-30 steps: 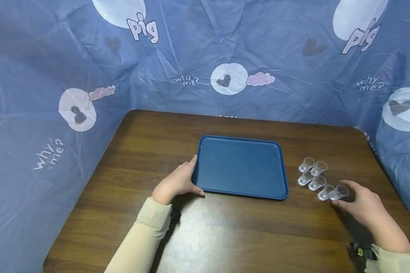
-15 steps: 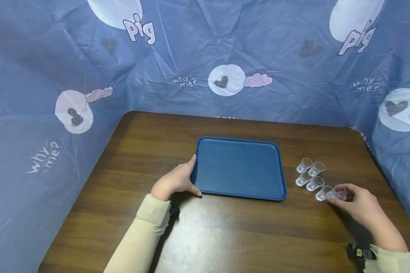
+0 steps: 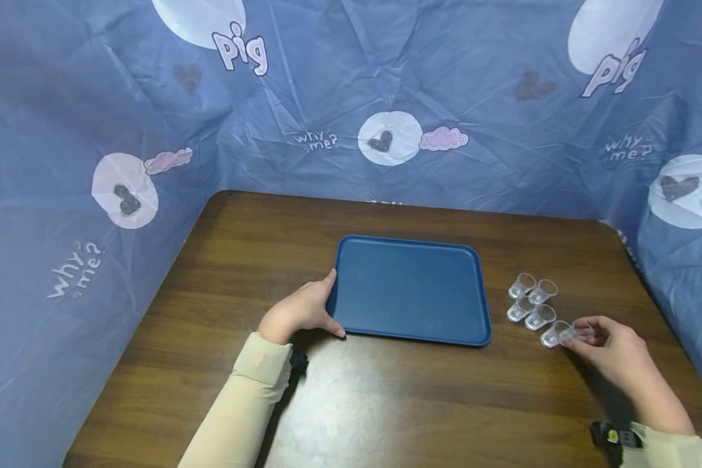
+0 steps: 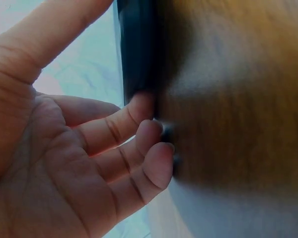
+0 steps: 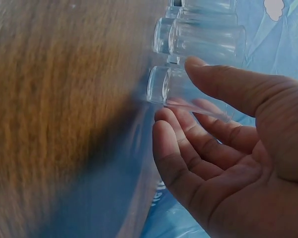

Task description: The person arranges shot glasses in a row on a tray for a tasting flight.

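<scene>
1. Your right hand (image 3: pixel 614 351) has its thumb and fingers closed around one clear cup (image 5: pixel 176 88), at the near right end of the cluster.
2. Expect that cup to be light, stiff and slippery; glass or plastic, you cannot tell, so treat it as breakable and hold its side wall below the rim.
3. The neighbouring cup (image 3: pixel 552 335) stands just beside it, likely to be knocked by your thumb; four other cups (image 3: pixel 540 317) sit beyond.
4. Your left hand (image 3: pixel 301 309) rests, thumb and forefinger spread, against the left edge of the blue tray (image 3: pixel 409 289), probably rigid and best steadied by its rim.
5. Behind the wooden table (image 3: pixel 444 396) hangs printed cloth (image 3: pixel 304 84).
</scene>
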The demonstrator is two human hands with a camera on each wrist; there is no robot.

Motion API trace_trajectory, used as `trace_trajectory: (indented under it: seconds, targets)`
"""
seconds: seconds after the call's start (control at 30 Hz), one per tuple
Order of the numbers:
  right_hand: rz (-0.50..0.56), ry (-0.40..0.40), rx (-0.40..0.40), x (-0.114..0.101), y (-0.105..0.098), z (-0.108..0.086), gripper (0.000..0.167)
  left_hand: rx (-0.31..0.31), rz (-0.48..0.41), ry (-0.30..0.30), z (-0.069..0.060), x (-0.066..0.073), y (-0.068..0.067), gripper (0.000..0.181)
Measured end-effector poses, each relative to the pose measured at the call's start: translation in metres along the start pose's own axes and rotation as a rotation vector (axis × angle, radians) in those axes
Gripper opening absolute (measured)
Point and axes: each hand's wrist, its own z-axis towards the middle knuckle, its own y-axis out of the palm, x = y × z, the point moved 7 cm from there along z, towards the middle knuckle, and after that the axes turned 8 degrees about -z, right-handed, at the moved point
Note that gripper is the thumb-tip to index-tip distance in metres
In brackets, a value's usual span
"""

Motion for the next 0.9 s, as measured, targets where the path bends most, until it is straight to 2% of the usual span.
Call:
trace_trajectory:
  seconds: [0.33,0.63,0.9]
  targets:
    - [-0.010,0.025,0.012,0.001,0.004,0.000,0.043,0.003,-0.020,-0.023,-0.001,0.000,0.001,0.129]
    - [0.026,0.045,0.035,0.005,0.002,-0.002,0.040,0.006,-0.026,-0.031,0.000,-0.001,0.001,0.129]
    - [0.041,0.086,0.101,0.006,-0.018,-0.004,0.038,0.006,-0.029,-0.024,0.000,-0.001,0.001,0.129]
